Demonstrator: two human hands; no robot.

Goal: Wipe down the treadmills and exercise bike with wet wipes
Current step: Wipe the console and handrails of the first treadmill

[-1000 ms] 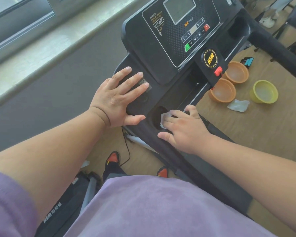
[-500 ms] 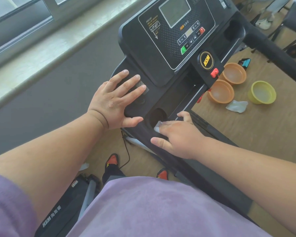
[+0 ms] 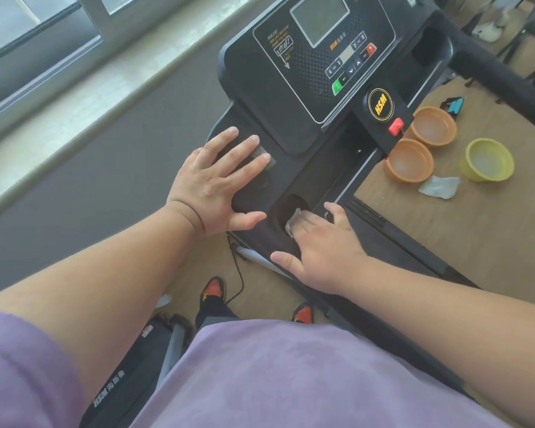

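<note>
The black treadmill console (image 3: 306,97) with its screen and buttons fills the upper middle. My left hand (image 3: 217,180) lies flat, fingers spread, on the console's left panel. My right hand (image 3: 325,245) presses a white wet wipe (image 3: 294,220) under its straight fingers against the near rim of the round cup holder (image 3: 286,208), thumb spread out to the left. Most of the wipe is hidden beneath the fingers.
Two orange bowls (image 3: 410,162) (image 3: 434,126), a yellow-green bowl (image 3: 487,160) and a crumpled used wipe (image 3: 439,186) lie on the floor to the right. A window sill (image 3: 74,103) runs along the left. A black cable (image 3: 238,273) and my feet (image 3: 212,288) are below the console.
My right hand slid the wipe a little leftward onto the cup holder's rim and its fingers flattened. My left hand stayed in place on the console.
</note>
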